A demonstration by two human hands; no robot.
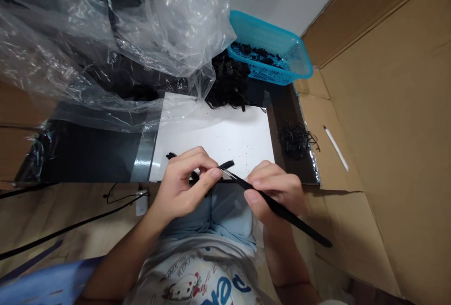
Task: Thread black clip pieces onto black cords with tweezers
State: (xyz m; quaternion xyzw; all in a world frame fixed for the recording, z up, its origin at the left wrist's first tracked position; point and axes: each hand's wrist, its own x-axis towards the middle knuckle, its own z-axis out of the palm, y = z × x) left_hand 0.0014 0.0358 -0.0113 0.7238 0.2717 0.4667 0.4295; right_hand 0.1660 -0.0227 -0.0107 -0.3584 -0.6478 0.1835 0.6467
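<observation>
My left hand (186,183) is closed, pinching a thin black strip-like piece (227,164) between thumb and fingers; its exact kind is not clear. More black ends show beside and under that hand, partly hidden by the fingers. My right hand (276,188) grips a pair of black tweezers (305,227), and their fine metal tips touch or nearly touch the strip at my left fingertips. Both hands are over the near edge of a white sheet (207,131) dotted with tiny black specks. Behind the sheet lies a tangled heap of black pieces (229,82).
A blue plastic basket (299,56) with black bits inside stands at the back. Clear plastic bags (158,32) bulge over the left and back. Thin black scraps (296,140) lie to the right, beside a white pen-like stick (336,149) on cardboard (387,107).
</observation>
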